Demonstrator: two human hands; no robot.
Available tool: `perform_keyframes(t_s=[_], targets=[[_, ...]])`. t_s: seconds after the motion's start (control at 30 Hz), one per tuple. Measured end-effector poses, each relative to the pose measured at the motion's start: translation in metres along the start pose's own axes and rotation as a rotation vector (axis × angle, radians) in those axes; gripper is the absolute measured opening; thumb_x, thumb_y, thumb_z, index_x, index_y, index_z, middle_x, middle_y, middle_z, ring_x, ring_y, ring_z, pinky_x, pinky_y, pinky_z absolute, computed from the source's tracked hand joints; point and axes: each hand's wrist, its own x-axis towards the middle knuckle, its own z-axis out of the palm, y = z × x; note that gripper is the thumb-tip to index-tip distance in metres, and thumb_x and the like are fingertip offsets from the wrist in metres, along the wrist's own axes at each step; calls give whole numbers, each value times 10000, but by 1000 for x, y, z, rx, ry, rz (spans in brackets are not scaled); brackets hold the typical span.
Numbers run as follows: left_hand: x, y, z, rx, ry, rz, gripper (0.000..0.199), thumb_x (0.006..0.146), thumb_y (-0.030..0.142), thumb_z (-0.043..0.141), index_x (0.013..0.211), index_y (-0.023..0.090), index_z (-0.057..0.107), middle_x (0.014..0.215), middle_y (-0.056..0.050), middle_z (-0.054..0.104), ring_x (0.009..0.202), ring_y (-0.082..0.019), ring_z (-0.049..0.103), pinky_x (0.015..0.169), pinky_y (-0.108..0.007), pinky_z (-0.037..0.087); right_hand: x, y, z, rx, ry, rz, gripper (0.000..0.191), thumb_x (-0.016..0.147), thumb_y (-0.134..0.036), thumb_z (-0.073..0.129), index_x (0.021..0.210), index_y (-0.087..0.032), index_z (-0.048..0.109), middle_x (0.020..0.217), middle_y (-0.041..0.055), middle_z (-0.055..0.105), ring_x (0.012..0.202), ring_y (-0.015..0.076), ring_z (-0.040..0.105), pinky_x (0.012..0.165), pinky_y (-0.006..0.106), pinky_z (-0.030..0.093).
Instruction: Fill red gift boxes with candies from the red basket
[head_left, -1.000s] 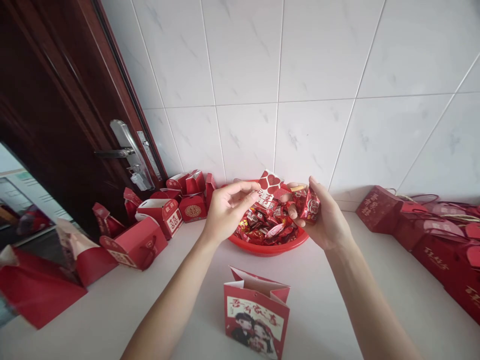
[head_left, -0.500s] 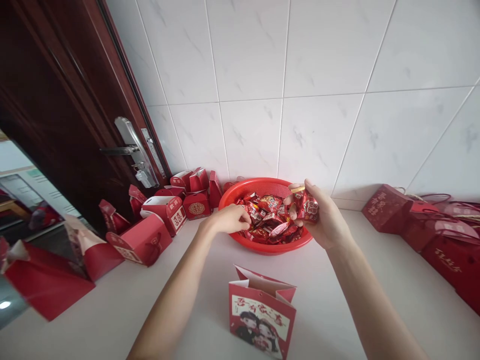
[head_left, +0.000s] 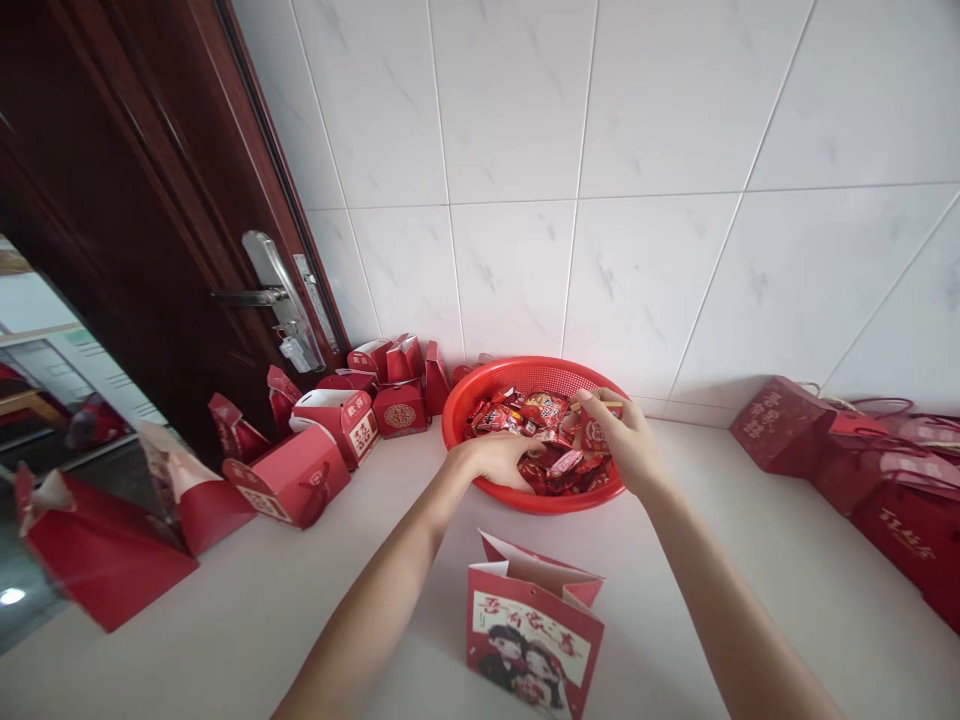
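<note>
A round red plastic basket (head_left: 544, 504) stands against the wall, filled with red-wrapped candies (head_left: 546, 408). My left hand (head_left: 504, 458) reaches into its left side, fingers spread and dipping among the wrappers, with nothing seen in its grasp. At the basket's right side, my right hand (head_left: 621, 440) is closed around red candy packets (head_left: 592, 436), low over the pile. In front of the basket an open-topped red paper box (head_left: 534, 640) stands upright, with a cartoon couple on its front.
Several red gift boxes (head_left: 300, 478) line the left side beside a dark door (head_left: 150, 200) with a metal handle. More red boxes (head_left: 892, 500) with cord handles stand at the right. A tiled wall (head_left: 510, 270) rises behind.
My left hand has moved right, deeper into the candies, and its fingers have spread. My right hand has lowered toward the pile with its packets. The view has shifted slightly.
</note>
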Motion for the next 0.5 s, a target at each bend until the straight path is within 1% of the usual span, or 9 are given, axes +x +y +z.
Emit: perform_keyframes(t_s=[0.03,0.13,0.2,0.33,0.4,0.5], targets=[[1,2,1,-11,-32,1,713,705,417,743,1385,252,604,1377,-103,674,1195,-334,649,928,-354,505,1,3,0,-30,-11,15,491,718,-638,794,814,-193,609,681,14,704,471,135,592,414,241,458],[2,7,4,-10,-90,-12,605,762,445,698,1322,225,638,1275,-120,718,1086,-330,689,841,-356,519,3,13,2,-62,-59,87,510,712,-663,779,779,-194,589,635,6,685,414,130,570,403,253,456],[3,9,6,6,-95,-9,543,789,428,676,1288,216,655,1233,-120,731,1047,-319,698,813,-345,513,3,18,3,-40,-76,118,519,703,-673,777,745,-197,574,605,6,669,410,133,570,402,253,447],[1,10,9,-23,-67,4,487,819,419,666,1264,221,662,1209,-98,741,1044,-302,695,811,-329,502,-4,20,3,-25,-56,101,539,677,-697,783,734,-198,588,583,6,656,442,143,582,416,257,459],[0,9,13,-108,-16,13,390,837,399,658,1180,217,690,1145,-80,759,1015,-280,700,807,-317,503,-12,18,3,-59,-66,106,543,684,-707,777,733,-200,586,591,6,659,456,145,587,422,254,466],[0,8,20,-366,46,-13,215,891,292,576,1033,189,700,912,-59,767,842,-229,715,723,-296,511,-30,15,4,-102,-75,141,526,726,-699,758,739,-202,588,623,12,676,469,143,591,424,244,462]])
